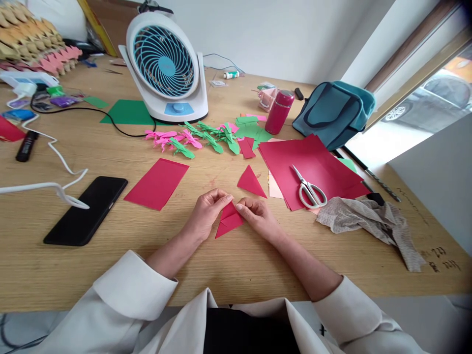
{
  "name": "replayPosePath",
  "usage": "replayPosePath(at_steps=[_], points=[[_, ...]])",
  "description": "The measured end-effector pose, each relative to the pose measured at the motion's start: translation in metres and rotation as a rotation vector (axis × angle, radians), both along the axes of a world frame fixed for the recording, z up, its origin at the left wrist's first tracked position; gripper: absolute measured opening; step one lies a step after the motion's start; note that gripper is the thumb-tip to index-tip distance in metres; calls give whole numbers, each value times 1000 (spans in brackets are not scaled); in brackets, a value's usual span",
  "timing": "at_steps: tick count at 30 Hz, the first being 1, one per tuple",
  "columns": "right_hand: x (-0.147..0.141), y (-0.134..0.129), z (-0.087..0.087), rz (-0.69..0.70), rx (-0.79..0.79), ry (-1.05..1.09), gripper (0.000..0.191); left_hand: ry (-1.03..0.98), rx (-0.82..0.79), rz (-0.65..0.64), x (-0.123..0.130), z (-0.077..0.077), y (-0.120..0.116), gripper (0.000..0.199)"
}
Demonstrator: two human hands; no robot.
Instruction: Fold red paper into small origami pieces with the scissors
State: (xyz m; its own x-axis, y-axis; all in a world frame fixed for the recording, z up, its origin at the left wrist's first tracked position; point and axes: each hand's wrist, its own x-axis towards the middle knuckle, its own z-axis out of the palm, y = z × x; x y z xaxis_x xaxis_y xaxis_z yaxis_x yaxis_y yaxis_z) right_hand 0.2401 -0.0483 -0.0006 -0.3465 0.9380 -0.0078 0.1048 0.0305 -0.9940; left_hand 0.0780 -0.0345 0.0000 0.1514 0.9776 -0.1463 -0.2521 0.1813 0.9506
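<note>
Between my two hands is a small folded piece of red paper (230,222), creased, with a pointed lower corner. My left hand (211,212) pinches its upper left edge between thumb and fingers. On the other side my right hand (257,216) grips the upper right edge, thumb on top. Just beyond my hands a red folded paper triangle (251,182) lies on the table. A flat red paper rectangle (158,184) rests to the left. To the right, silver scissors (309,189) lie closed on a stack of red paper sheets (332,164).
Pink and green folded paper figures (210,135) lie beyond my hands, before a white fan (165,64). A black phone (86,211) and white cable are at left. A red flask (279,112), teal bag (334,113) and crumpled cloth (363,216) stand or lie at right.
</note>
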Motion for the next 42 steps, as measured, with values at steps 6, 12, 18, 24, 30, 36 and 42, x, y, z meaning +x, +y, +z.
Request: replayPosePath(at_steps=[6, 12, 18, 24, 30, 36, 42], points=[[1, 1, -4, 40, -29, 28, 36, -53, -55, 39, -1, 0, 1, 28], [-1, 1, -9, 15, 21, -45, 34, -85, -100, 26, 1, 3, 0, 29], [-1, -1, -5, 2, 73, -158, 37, -124, -165, 56, 0, 6, 0, 33], [-2, 0, -10, -31, 76, -131, 47, -177, -210, 89, -1, 8, 1, 40], [-1, 0, -8, 32, 19, -76, 39, -166, -203, 125, -1, 2, 4, 38], [-1, 1, -5, 52, -28, -85, 40, -174, -214, 111, 1, 4, 2, 37], [-2, 0, -6, 13, -6, -124, 44, -155, -225, 106, -1, 4, 3, 39]])
